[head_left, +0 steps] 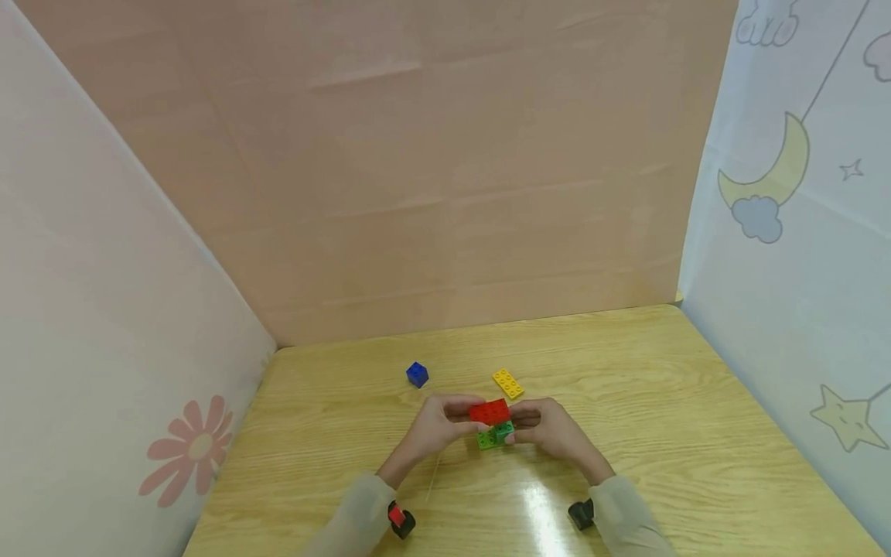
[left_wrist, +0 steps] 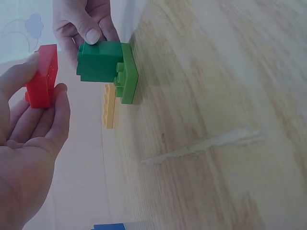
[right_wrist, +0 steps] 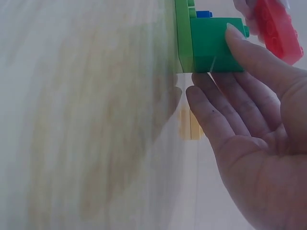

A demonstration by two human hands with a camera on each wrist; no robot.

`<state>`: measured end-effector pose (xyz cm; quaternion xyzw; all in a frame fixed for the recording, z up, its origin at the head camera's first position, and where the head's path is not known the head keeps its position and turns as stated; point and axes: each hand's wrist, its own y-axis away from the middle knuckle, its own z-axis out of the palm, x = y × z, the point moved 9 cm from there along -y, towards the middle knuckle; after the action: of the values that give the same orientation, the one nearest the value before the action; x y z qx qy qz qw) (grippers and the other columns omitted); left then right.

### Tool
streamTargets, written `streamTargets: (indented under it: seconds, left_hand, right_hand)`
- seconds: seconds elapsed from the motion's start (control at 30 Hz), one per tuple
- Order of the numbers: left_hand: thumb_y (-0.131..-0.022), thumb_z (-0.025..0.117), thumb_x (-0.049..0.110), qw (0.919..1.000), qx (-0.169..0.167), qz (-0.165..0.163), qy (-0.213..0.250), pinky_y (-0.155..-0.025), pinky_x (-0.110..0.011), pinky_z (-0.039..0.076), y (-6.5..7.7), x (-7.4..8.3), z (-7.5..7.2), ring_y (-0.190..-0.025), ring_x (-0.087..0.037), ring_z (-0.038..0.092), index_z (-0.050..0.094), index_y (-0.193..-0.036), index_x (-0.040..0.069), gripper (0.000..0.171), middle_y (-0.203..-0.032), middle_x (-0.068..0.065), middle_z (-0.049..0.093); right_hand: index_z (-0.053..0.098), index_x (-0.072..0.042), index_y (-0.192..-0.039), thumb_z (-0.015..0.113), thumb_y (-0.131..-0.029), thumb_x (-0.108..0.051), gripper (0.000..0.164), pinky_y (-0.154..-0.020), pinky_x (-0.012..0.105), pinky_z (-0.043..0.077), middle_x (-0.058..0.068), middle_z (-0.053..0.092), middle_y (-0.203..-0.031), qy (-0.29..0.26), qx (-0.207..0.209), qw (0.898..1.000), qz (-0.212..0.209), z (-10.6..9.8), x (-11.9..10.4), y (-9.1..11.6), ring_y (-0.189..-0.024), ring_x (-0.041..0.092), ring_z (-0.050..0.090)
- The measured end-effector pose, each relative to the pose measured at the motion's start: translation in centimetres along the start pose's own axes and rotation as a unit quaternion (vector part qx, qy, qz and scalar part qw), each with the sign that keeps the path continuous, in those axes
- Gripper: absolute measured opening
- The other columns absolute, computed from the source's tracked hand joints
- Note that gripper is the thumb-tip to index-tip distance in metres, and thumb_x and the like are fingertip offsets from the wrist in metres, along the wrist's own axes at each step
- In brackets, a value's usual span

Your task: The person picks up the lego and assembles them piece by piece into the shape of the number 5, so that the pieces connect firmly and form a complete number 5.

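My left hand [head_left: 433, 424] pinches a red brick [left_wrist: 44, 79] between thumb and fingers, raised off the table. A dark green brick [left_wrist: 101, 62] sits on one end of a light green plate [left_wrist: 128, 79], whose bare studs show beside it. My right hand [head_left: 555, 430] holds the dark green brick, with the thumb on one face and the fingers at its far side. In the left wrist view the red brick is apart from the green one. From the head view, the red brick [head_left: 490, 411] partly covers the light green plate [head_left: 485, 442].
Behind the hands on the wooden table [head_left: 626, 371] lie a blue brick [head_left: 417, 375] to the left and a yellow plate [head_left: 508, 384] near the middle. A brown sheet [head_left: 445, 193] stands along the back edge, with pale printed sheets on both sides.
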<state>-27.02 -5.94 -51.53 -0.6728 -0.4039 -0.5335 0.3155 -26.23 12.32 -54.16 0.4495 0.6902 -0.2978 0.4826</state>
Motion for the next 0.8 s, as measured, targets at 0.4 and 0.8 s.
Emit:
streamTargets:
  seconds: [0.4,0.8]
  left_hand:
    - [-0.09,0.085,0.021,0.9987,-0.009,-0.001,-0.051,-0.086,-0.022,0.062,0.2,-0.5,1.2,-0.104,-0.01,0.076,0.078,-0.125,0.015,0.036,-0.125,-0.006,0.078]
    - [-0.089,0.085,0.017,0.9972,-0.006,0.005,-0.074,-0.084,-0.021,0.062,0.1,-0.6,1.5,-0.1,-0.008,0.076,0.078,-0.125,0.011,0.037,-0.125,-0.008,0.078]
  right_hand:
    - [0.074,-0.004,-0.125,0.083,-0.09,-0.015,0.037,-0.096,0.036,0.063,0.017,0.076,-0.125,0.004,-0.005,1.0,-0.02,-0.2,-0.4,0.1,-0.116,0.032,0.074]
    - [0.074,-0.003,-0.124,0.083,-0.09,-0.012,0.037,-0.093,0.034,0.063,0.019,0.076,-0.124,0.016,-0.005,1.0,-0.021,-0.2,-0.3,-0.1,-0.115,0.034,0.074]
